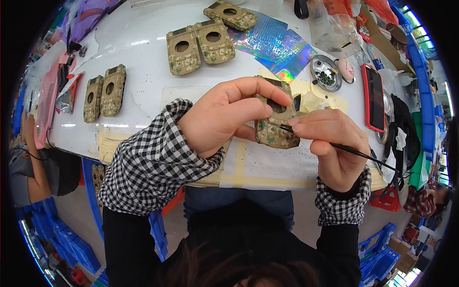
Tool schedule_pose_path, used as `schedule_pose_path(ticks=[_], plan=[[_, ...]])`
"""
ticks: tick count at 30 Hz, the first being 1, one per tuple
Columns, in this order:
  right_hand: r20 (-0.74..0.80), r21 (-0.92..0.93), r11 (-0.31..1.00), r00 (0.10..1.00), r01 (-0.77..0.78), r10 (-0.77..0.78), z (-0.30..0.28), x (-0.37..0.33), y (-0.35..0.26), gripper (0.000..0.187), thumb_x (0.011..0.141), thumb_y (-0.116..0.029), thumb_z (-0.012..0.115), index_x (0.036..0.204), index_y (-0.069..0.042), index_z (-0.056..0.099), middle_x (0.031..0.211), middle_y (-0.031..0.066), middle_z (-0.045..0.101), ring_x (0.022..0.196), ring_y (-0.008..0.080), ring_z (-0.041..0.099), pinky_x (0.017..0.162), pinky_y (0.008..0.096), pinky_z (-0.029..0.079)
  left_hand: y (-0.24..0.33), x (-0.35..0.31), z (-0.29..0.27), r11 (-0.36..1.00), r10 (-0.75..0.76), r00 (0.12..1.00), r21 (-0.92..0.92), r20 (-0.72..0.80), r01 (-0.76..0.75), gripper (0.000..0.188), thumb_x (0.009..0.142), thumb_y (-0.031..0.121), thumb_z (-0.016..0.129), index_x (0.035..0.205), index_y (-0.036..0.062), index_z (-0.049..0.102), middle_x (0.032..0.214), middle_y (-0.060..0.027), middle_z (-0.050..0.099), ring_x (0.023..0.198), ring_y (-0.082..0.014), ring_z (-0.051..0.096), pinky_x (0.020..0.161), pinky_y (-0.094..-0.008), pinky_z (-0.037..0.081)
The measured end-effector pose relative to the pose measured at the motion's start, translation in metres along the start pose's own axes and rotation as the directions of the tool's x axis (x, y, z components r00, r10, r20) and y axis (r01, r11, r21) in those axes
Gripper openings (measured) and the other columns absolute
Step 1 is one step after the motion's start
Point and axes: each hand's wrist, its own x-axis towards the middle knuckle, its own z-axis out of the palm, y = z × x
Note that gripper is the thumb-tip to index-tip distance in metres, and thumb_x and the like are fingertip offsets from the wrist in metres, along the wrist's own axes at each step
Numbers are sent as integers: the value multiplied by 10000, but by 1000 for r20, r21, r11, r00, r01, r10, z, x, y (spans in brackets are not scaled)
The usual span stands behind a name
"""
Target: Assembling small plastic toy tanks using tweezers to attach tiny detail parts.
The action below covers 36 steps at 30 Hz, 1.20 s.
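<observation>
Hands (338, 143) — tweezers (351, 149) at camouflage shell (277, 138)

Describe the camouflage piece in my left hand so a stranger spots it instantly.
Start at the white table, at its near edge, between two checked cuffs. There your left hand grips a camouflage piece with a hole, and your right hand points dark tweezers at it. Unlike the lookalikes lying around, this one is held.
</observation>
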Motion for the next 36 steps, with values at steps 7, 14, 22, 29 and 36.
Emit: schedule_pose_path(ticks=[7,14,22,29,36], plan=[[1,10,1000,1000,-9,9,0,0,0,207,789,-150,728,922,-2,673,897,90,699,794,229,657,707,301,520,0,0,0,1000,9,1000,2,9,-9,286,889,109,497,1157,21,547,1061,-51,595,909,-90,600,723,-259,521],[-83,171,985,996,-26,41,0,-6,4,232,837,-180,700,955,16,669,939,108,698,847,232,643,735,314,511,3,-2,-3,997,-19,998,-75,66,24,377,837,121,537,1197,19,500,1116,-83,580,999,-146,599,839,-300,518],[-89,146,989,996,-5,18,0,-7,3,251,852,-206,685,961,20,673,948,116,698,854,241,642,749,315,508,5,-3,-3,992,-8,996,-128,90,20,412,790,64,515,1197,14,479,1179,-105,542,1072,-175,566,907,-327,491],[-64,107,994,998,-6,13,-1,-4,-1,257,843,-224,691,950,9,681,941,123,697,857,242,647,737,311,511,1,-1,-5,996,-9,997,-89,73,15,405,773,45,500,1177,15,486,1178,-108,538,1072,-172,555,921,-322,476],[-72,97,995,997,-1,8,0,-5,0,273,840,-247,688,941,6,684,929,122,699,841,243,652,723,309,512,1,-1,-3,997,-12,998,-74,60,16,409,764,35,497,1172,16,490,1178,-107,534,1087,-174,542,940,-328,461]])
